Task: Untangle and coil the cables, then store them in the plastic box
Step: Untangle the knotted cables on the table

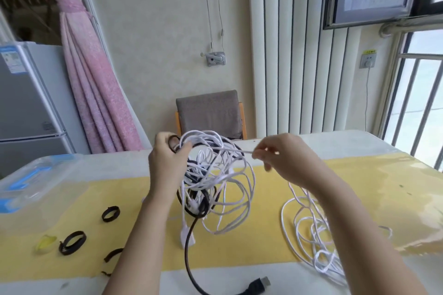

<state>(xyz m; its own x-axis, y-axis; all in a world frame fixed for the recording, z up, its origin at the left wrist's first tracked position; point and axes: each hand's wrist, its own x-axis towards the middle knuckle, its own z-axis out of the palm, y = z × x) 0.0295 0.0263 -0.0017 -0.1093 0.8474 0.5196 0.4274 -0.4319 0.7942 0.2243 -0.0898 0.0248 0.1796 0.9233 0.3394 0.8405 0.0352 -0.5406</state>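
Left hand [165, 158], right hand [281, 157] apparently gripping tangle [225, 175]

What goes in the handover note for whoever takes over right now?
Left hand: its grip is round the top loops of the tangle of white and black cables, which it lifts off the table.
Right hand: pinches a white strand leading out of the tangle.
A loose white cable lies uncoiled on the right. The black straps and plastic box are on the left.
Done: nothing coiled or boxed.
Left: separate, coil, store.
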